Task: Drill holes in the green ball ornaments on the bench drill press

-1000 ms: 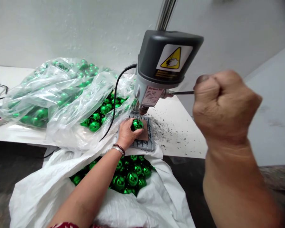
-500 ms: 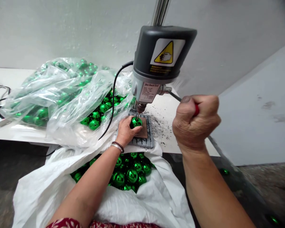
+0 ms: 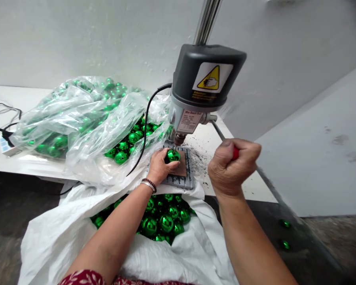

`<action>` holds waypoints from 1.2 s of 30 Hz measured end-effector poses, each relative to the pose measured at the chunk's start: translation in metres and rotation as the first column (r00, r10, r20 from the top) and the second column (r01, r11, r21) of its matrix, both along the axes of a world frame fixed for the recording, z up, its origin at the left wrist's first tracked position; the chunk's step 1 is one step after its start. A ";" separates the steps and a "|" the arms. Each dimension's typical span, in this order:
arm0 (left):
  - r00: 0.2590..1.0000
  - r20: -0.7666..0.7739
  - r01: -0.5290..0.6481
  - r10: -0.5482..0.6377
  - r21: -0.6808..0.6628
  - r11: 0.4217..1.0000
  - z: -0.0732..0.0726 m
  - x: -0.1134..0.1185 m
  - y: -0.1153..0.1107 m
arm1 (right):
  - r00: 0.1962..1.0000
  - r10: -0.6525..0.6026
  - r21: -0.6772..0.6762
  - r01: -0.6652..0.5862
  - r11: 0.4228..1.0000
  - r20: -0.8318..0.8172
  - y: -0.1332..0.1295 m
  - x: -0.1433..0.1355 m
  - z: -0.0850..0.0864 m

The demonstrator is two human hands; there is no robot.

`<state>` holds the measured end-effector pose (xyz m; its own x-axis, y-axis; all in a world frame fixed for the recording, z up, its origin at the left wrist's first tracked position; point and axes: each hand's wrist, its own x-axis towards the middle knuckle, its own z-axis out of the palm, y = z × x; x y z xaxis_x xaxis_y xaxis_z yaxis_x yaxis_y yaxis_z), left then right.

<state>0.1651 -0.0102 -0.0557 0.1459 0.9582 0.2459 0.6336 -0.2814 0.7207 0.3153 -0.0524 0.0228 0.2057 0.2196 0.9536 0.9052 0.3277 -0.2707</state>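
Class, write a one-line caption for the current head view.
Left hand holds a green ball beneath the drill; right hand grips its lever.

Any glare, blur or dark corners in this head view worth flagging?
Head view: bright glints on the balls, sheen on the clear bag; small print on the drill label too soft to read; floor at lower left smeared; top right corner darkened.

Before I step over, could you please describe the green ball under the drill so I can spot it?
Find the grey bench drill on the white table. Right under its chuck, over a brown board, the left hand grips a shiny green ball. The other green balls lie in bags or on the dark floor; this alone is held.
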 end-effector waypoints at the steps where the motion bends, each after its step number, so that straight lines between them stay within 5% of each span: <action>1: 1.000 0.003 0.001 -0.001 -0.002 1.000 0.000 0.000 0.000 | 1.000 0.010 0.004 -0.010 1.000 0.009 0.000 0.000 -0.002; 4: 1.000 0.011 0.008 -0.008 -0.007 1.000 -0.001 -0.001 0.001 | 0.999 0.030 0.033 -0.031 0.999 0.022 0.004 0.002 0.006; 8: 0.998 0.062 0.019 -0.017 -0.028 0.999 0.001 -0.002 0.001 | 0.998 0.036 0.096 -0.032 0.995 -0.042 0.028 0.004 0.050; 12: 0.986 0.157 0.063 -0.057 -0.035 0.997 0.006 -0.006 -0.005 | 0.993 -0.005 -0.034 0.001 0.999 -0.117 0.050 0.006 0.088; 22: 0.864 0.305 0.433 -0.400 -0.046 0.900 0.042 -0.071 -0.041 | 0.978 -0.011 -0.120 -0.015 0.993 -0.208 0.049 0.003 0.092; 24: 0.889 0.372 0.297 -0.267 -0.026 0.955 0.051 -0.079 -0.034 | 0.978 -0.010 -0.111 -0.014 0.994 -0.207 0.051 0.004 0.092; 26: 0.922 0.386 0.008 -0.007 0.000 1.000 0.057 -0.086 -0.016 | 0.982 -0.003 -0.085 -0.014 0.996 -0.190 0.052 0.005 0.092; 29: 0.922 0.194 -0.348 0.334 0.041 0.937 0.060 -0.100 0.021 | 0.983 0.012 -0.071 -0.025 0.997 -0.182 0.053 0.006 0.091; 31: 0.929 -0.057 -0.366 0.366 0.005 0.931 0.058 -0.110 0.044 | 0.980 0.022 -0.078 -0.038 0.996 -0.197 0.052 0.006 0.092; 36: 0.875 -0.442 -0.259 0.198 -0.081 0.962 0.047 -0.117 0.072 | 0.978 0.056 -0.056 -0.068 0.996 -0.201 0.047 0.003 0.091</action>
